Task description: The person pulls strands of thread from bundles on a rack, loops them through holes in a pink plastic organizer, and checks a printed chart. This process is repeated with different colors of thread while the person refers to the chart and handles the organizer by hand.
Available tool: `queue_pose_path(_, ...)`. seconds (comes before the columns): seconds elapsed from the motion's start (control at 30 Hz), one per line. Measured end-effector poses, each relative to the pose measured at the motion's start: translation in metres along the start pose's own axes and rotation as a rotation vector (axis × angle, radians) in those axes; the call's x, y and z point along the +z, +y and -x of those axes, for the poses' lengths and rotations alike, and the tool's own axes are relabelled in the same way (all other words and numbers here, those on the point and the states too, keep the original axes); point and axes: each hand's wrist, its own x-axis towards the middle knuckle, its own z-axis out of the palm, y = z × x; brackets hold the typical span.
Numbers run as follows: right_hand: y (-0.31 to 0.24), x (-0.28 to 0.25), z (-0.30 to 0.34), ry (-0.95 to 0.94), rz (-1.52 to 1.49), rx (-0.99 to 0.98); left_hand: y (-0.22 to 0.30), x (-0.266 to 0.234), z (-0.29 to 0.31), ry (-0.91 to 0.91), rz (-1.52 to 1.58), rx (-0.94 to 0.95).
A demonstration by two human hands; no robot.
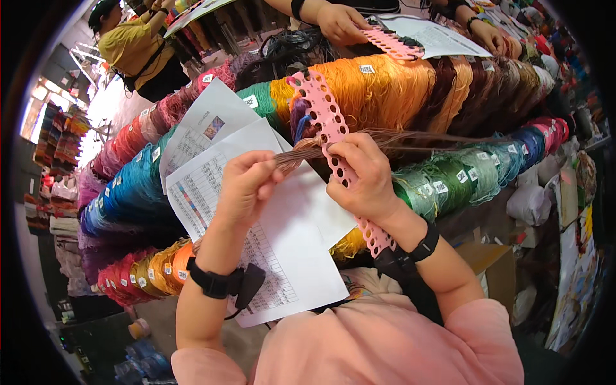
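Observation:
My left hand (pixel 245 186) pinches one end of a bundle of brown embroidery thread (pixel 297 154), its fingertips closed together. The bundle runs across a pink perforated thread card (pixel 321 106), and its long loose strands trail off to the right. Closed round the card's middle, my right hand (pixel 367 178) presses the brown thread near the card's edge with thumb and fingers. Purple and blue thread (pixel 299 119) hangs from holes higher on the card. Under my hands lie printed paper sheets (pixel 314 273) with tables of small figures.
Long rows of thread skeins span the scene: orange (pixel 385 86), blue (pixel 122 196) and green (pixel 459 176), with small white tags. Across the rack, another person's hand (pixel 343 24) holds a second pink card (pixel 393 43). A cardboard box (pixel 497 266) stands lower right.

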Motion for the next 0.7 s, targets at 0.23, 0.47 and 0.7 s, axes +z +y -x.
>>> queue_pose_path(0.23,-0.001,0.004,0.001,-0.015,-0.024,-0.007,-0.006,0.0,0.002,-0.071,0.046,-0.167)
queue_pose_path(0.47,0.004,0.005,0.003,-0.057,-0.01,0.014,0.008,0.008,0.028,-0.027,0.493,-0.226)
queue_pose_path(0.7,0.005,0.007,0.009,0.098,-0.174,0.034,0.005,0.027,0.003,-0.447,-0.034,-0.17)
